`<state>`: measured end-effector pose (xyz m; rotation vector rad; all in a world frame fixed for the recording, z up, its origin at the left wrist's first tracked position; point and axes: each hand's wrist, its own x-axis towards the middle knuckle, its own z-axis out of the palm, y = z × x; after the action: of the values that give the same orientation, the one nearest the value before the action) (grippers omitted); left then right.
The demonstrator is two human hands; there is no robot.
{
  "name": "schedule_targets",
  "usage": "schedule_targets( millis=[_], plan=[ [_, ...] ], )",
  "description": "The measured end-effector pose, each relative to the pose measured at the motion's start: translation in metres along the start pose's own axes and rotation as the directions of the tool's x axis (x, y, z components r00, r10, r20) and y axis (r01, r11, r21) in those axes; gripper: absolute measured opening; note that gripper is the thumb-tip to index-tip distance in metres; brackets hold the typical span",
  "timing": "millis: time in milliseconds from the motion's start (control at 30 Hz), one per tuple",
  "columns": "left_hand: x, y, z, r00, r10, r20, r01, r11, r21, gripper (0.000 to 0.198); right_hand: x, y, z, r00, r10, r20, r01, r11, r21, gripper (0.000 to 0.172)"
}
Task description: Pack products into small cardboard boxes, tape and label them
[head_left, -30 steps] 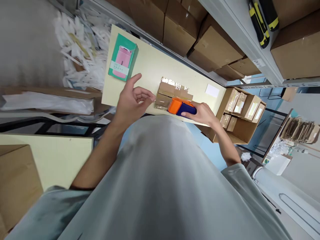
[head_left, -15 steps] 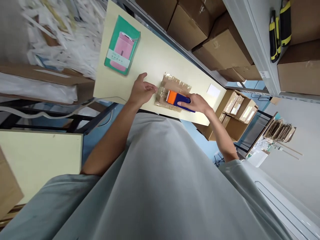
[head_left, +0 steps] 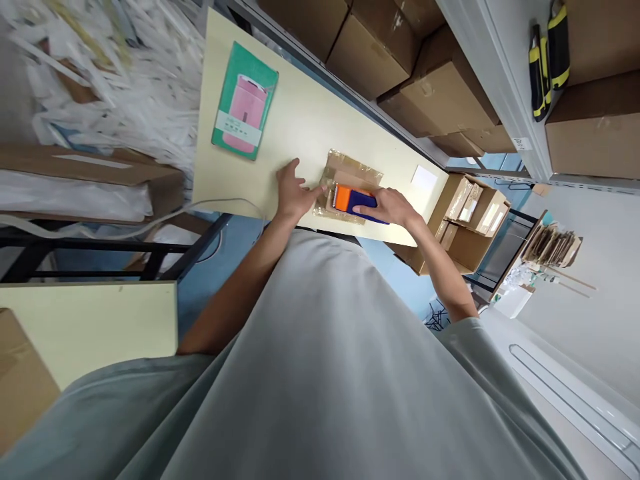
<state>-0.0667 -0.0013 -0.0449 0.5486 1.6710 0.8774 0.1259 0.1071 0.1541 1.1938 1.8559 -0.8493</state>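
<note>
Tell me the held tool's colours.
The tool is orange and dark blue, clearest in the head view.

Open lane along far edge of worktop (head_left: 320, 120), between cardboard parcel (head_left: 350, 162) and shelf boxes (head_left: 440, 93) that wall off far side. Green box (head_left: 245, 100) blocks toward far-left corner; gap between it and left hand (head_left: 295, 193). Parcel, tape dispenser (head_left: 350, 200), right hand (head_left: 393, 205) crowd near edge at middle. Cable (head_left: 225, 201) crosses near-left corner. Flat white paper (head_left: 425, 179) near far-right corner, passable above. Open carton (head_left: 473, 251) just beyond right edge.

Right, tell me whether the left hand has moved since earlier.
Yes: the left hand has moved away from the green box, toward the orange-and-blue tool.
</note>
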Motion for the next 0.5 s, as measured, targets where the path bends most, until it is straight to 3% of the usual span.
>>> schedule_targets(
  millis=[100, 167, 300, 500],
  plan=[
    [-0.011, 0.009, -0.001, 0.996, 0.079, 0.047, -0.080, 0.997, 0.011, 0.035, -0.001, 0.001, 0.001, 1.000, -0.005, -0.009, 0.005, 1.000, 0.005, 0.069],
    [-0.020, 0.016, 0.004, 0.990, 0.114, 0.079, -0.115, 0.993, 0.014, 0.020, -0.002, 0.004, 0.003, 1.000, -0.009, -0.019, 0.009, 1.000, 0.015, 0.070],
    [-0.027, 0.020, 0.017, 0.987, 0.161, 0.025, -0.162, 0.984, 0.068, 0.017, -0.002, 0.008, 0.008, 0.999, -0.017, -0.034, 0.018, 1.000, 0.024, 0.073],
    [-0.023, 0.010, 0.026, 0.978, 0.204, -0.046, -0.199, 0.975, 0.100, 0.015, 0.001, 0.010, 0.014, 0.997, -0.031, -0.070, 0.032, 0.999, 0.011, 0.065]
  ],
)
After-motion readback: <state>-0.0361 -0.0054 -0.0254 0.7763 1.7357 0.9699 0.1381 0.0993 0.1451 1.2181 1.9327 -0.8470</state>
